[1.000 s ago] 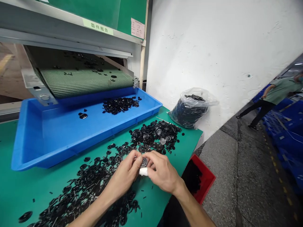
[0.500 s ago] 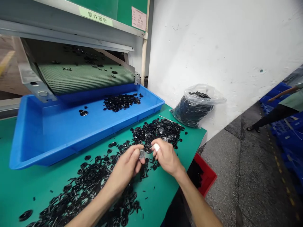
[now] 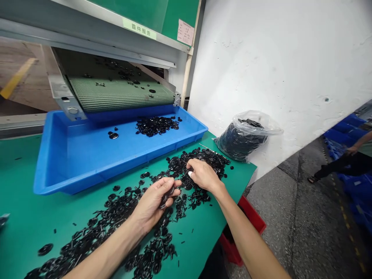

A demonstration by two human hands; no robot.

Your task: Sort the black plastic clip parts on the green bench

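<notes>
Sitting on the green worktop (image 3: 26,162), a blue tray (image 3: 87,155) bears black parts beneath the conveyor's end (image 3: 124,97); loose black parts (image 3: 116,211) spread in front. Left hand (image 3: 151,199): fingers curled around dark round pieces (image 3: 164,198). Right hand (image 3: 204,175): fingers bent narrowly at the farther pile (image 3: 216,159), their grip impossible to tell. Beyond stands an open plastic bag (image 3: 241,141) of dark parts, with a red bin (image 3: 253,217) below the worktop's edge

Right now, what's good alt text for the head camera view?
A person's left hand holds small dark parts while the right hand is at a pile of black parts on a green table; behind, a blue tray sits below a conveyor belt.
</notes>
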